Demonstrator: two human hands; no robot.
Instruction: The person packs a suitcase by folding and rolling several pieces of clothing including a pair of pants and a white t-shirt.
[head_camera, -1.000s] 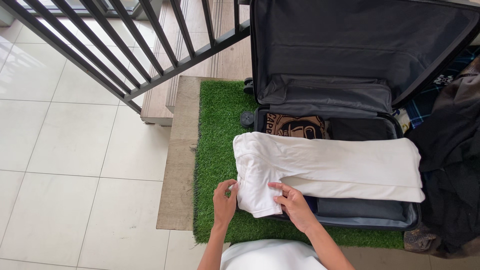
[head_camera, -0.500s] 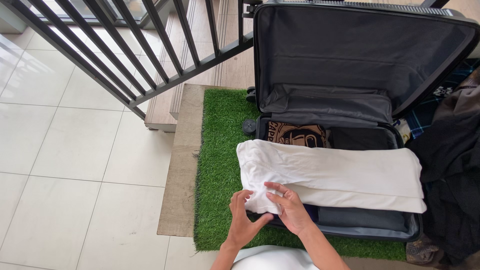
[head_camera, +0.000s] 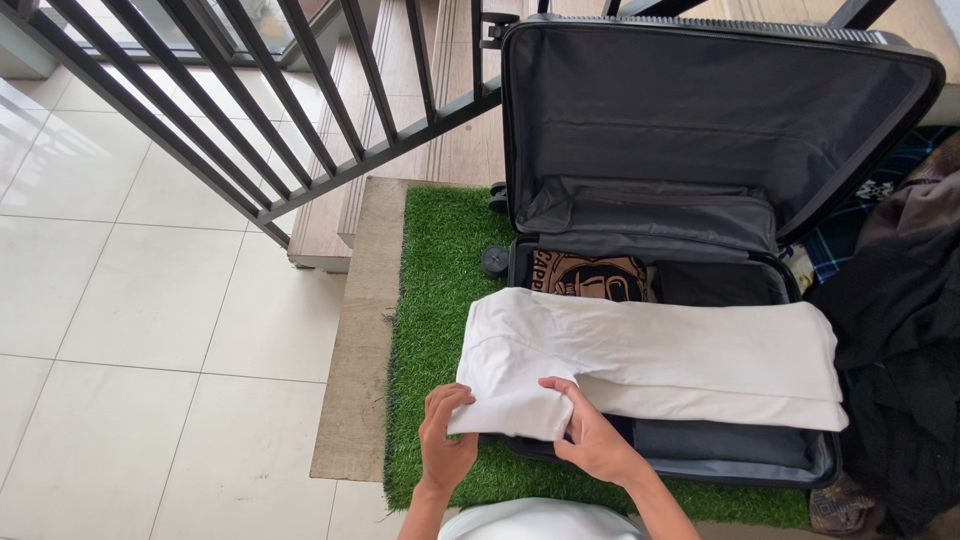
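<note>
Both grips pinch white garment end | left hand | right hand | over open suitcase

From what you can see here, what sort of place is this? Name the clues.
Probably a home, at the foot of a staircase: a black stair railing over wooden steps, a tiled floor, and an open suitcase on a grass mat.

We see the open suitcase lying on the grass mat, its lid propped up behind. The folded garment lies across the clothes packed inside, a railing stands far left, a clothes pile sits right
</note>
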